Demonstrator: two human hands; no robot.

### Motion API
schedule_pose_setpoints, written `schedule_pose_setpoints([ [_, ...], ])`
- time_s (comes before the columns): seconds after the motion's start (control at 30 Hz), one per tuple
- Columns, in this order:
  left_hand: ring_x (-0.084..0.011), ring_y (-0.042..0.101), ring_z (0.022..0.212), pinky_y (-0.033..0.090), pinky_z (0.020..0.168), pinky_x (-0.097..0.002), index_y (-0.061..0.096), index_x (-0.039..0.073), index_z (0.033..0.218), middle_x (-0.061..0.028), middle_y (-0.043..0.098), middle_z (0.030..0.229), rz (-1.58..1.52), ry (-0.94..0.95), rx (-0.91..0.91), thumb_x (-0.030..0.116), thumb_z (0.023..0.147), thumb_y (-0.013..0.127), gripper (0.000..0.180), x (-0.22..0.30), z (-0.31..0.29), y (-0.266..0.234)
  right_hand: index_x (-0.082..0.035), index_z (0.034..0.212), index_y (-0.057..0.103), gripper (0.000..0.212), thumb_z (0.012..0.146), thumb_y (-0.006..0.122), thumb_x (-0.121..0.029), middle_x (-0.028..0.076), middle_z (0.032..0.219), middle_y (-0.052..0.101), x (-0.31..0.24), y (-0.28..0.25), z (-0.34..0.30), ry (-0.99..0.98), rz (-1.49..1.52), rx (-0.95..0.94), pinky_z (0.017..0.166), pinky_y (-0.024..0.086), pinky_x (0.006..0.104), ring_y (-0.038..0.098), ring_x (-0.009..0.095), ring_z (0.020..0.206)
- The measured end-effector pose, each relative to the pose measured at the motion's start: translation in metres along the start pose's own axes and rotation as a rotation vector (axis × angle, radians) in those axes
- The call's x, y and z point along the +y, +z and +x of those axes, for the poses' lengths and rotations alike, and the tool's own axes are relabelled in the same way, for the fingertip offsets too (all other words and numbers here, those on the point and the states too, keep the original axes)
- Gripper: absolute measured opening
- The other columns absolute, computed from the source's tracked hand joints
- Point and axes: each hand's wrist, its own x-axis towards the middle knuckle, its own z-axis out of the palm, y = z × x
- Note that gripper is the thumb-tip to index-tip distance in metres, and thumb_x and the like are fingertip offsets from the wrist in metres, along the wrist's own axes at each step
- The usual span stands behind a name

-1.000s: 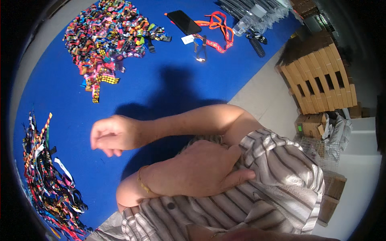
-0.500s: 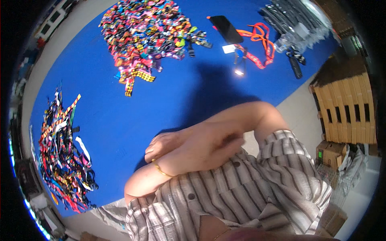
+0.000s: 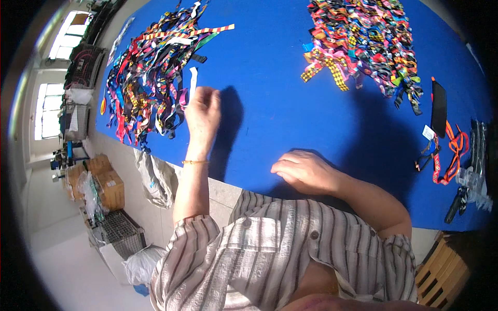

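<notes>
At the right edge of a tangled pile of colourful straps [image 3: 155, 88], my left hand [image 3: 201, 116] has its fingers closed together around a white strap [image 3: 193, 79]. The strap's free end sticks up past my fingers, and its lower part is hidden by the hand. A bit of purple strap shows beside the thumb. My right hand [image 3: 306, 172] rests on the blue tabletop [image 3: 259, 119] close to my body, fingers loosely laid out, holding nothing.
Rows of bundled colourful straps [image 3: 363, 46] lie at the far right. Beyond my right arm are a black phone [image 3: 439, 108], an orange lanyard [image 3: 457, 142], a black-handled tool [image 3: 456, 206] and plastic-wrapped dark strips [image 3: 478, 150]. Cardboard boxes [image 3: 106, 181] stand on the floor at left.
My view has swung left. My arms were crossed before me; now they are apart, with the left hand reaching out to the strap pile and the right hand lying on the table.
</notes>
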Motion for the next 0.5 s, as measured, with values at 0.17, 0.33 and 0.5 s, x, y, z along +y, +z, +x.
schedule_pose_setpoints([
  [0.17,-0.0254,0.064,0.072,0.051,0.067,-0.0350,0.063,0.000,0.090,-0.0143,0.066,0.081,0.355,0.039,0.112,0.016,0.086,0.068,0.017,-0.061,0.028,-0.021,-0.006,0.098,0.060,0.011,0.088,0.058,-0.007,0.013,0.088,0.060,0.004,-0.003,0.006,0.020,0.018,-0.046,0.074,0.050,0.0421,0.061,0.033,0.082],
  [0.33,-0.0375,0.062,0.086,0.050,0.074,-0.0453,0.059,-0.001,0.088,-0.0197,0.063,0.088,0.694,0.131,0.039,0.018,0.089,0.058,0.019,-0.082,0.034,-0.019,-0.005,0.098,0.059,0.011,0.088,0.057,-0.008,0.014,0.088,0.059,0.002,-0.002,0.007,0.028,0.050,-0.037,0.074,0.050,0.0422,0.061,0.033,0.082],
  [0.5,-0.0406,0.064,0.072,0.050,0.060,-0.0478,0.052,0.001,0.091,-0.0218,0.063,0.081,0.742,0.189,0.067,0.014,0.093,0.051,0.013,-0.076,0.031,-0.004,-0.005,0.100,0.060,0.013,0.088,0.057,-0.007,0.013,0.088,0.060,0.002,-0.002,0.003,0.052,0.030,-0.028,0.074,0.050,0.0417,0.062,0.033,0.085],
])
